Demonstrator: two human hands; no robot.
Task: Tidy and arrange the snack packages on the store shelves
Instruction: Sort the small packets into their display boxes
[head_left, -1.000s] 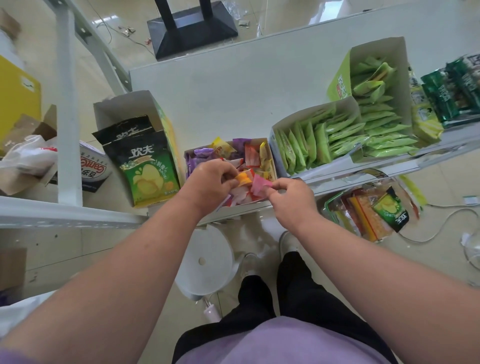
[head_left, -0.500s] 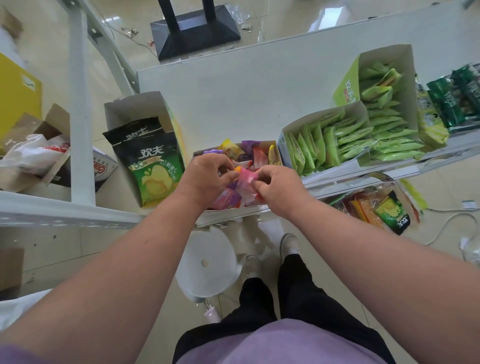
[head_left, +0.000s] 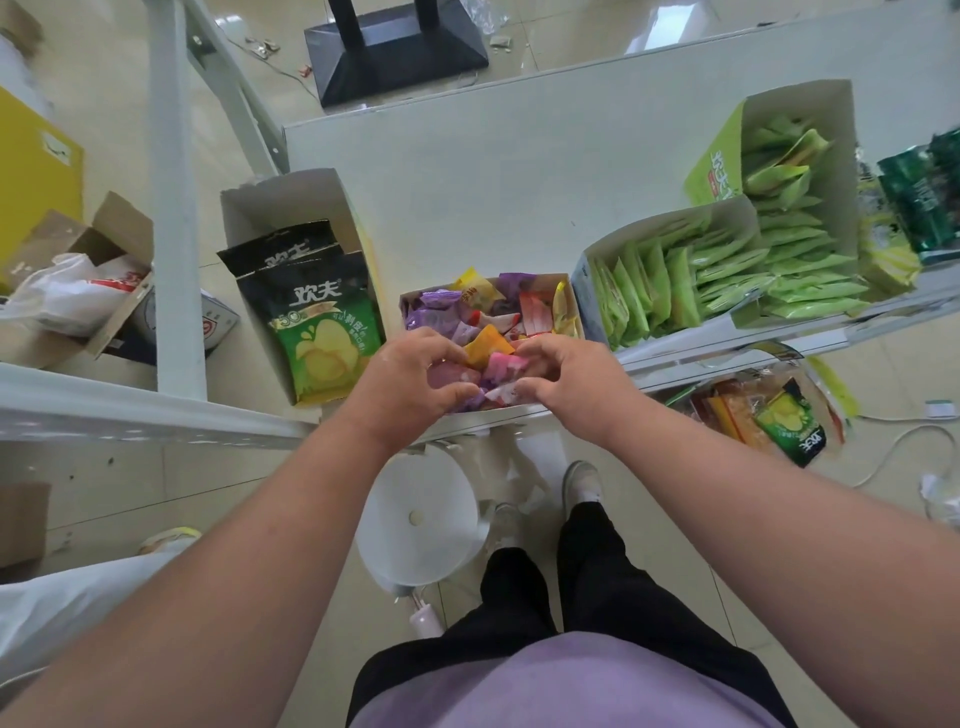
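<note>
A small open box (head_left: 569, 296) of mixed snack packets in purple, pink, orange and yellow sits at the front edge of the white shelf (head_left: 493, 182). My left hand (head_left: 410, 382) and my right hand (head_left: 566, 382) are both over the box's near end, fingers curled into the packets. Between them they hold a bunch of pink and purple packets (head_left: 498, 366), with an orange packet (head_left: 485, 345) just behind. The near side of the box is hidden by my hands.
A tall box with black-and-green chip bags (head_left: 317, 322) stands to the left. Two boxes of green packets (head_left: 675, 283) (head_left: 784, 197) stand to the right, dark green bags (head_left: 930, 202) beyond. More snack bags (head_left: 769, 421) lie on the lower shelf. A white stool (head_left: 421, 519) stands below.
My right hand has come in from the right to meet the left over the box. Both hands now gather the pink and purple packets together at the box's near end.
</note>
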